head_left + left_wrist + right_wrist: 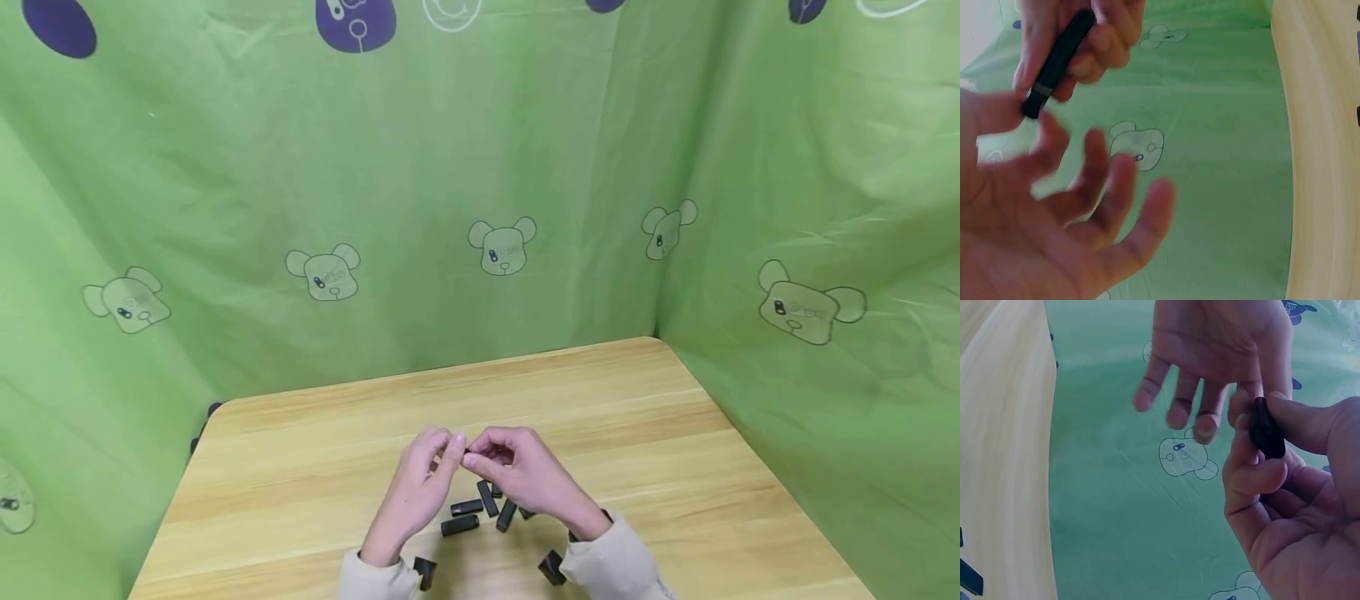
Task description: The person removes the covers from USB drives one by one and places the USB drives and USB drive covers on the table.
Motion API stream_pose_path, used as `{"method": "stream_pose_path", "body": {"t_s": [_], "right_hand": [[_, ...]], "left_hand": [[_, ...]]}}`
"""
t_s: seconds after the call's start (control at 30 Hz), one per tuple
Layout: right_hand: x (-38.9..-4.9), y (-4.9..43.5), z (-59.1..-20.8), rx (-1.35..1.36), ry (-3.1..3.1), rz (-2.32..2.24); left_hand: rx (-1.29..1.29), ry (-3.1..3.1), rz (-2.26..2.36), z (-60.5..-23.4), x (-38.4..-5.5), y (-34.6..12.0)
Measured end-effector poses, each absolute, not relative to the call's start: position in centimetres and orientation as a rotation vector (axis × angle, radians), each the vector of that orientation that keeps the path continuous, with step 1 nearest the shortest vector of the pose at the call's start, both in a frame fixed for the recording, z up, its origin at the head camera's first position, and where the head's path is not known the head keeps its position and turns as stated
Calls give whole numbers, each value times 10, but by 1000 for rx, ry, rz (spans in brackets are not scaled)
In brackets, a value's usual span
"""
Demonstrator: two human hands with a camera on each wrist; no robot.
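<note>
Curtain (420,158) of green fabric hangs behind, to the left and to the right in the head view, printed with outlined bear-like heads and, near the top, purple patches. It encloses a pale wood-grain tabletop (675,467) with rounded far corners. Low in this view, two light sleeves (615,562) reach in, and the left hand (420,487) and right hand (528,471) meet at the fingertips above the wood. Several small black pieces (460,525) lie scattered below and between them. In the left wrist view, a slim black stick (1063,56) slants between the hands: the right hand grips its body, while the left thumb and forefinger pinch the lower end, the other left fingers spread. Curtain fills the background; the tabletop's edge runs down the right. In the right wrist view, the right thumb and curled fingers hold the stick, seen nearly end-on, with the tabletop along the left.
</note>
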State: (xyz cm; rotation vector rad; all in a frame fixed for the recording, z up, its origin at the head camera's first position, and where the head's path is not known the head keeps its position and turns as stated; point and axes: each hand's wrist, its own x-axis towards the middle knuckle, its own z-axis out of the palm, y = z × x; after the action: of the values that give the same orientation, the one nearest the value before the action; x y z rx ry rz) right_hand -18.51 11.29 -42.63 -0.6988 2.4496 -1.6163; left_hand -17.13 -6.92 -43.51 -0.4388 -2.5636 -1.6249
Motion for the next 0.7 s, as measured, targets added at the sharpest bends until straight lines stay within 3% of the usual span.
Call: {"method": "stream_pose_path", "body": {"t_s": [0.3, 0.7], "right_hand": [[-186, 121, -426, -750, 2394, -1546], [-185, 121, -422, -698, 2284, -1658]], "left_hand": [[-764, -2650, -1525, -437, -176, -80], [-775, -2343, -1351, -443, -177, -69]]}}
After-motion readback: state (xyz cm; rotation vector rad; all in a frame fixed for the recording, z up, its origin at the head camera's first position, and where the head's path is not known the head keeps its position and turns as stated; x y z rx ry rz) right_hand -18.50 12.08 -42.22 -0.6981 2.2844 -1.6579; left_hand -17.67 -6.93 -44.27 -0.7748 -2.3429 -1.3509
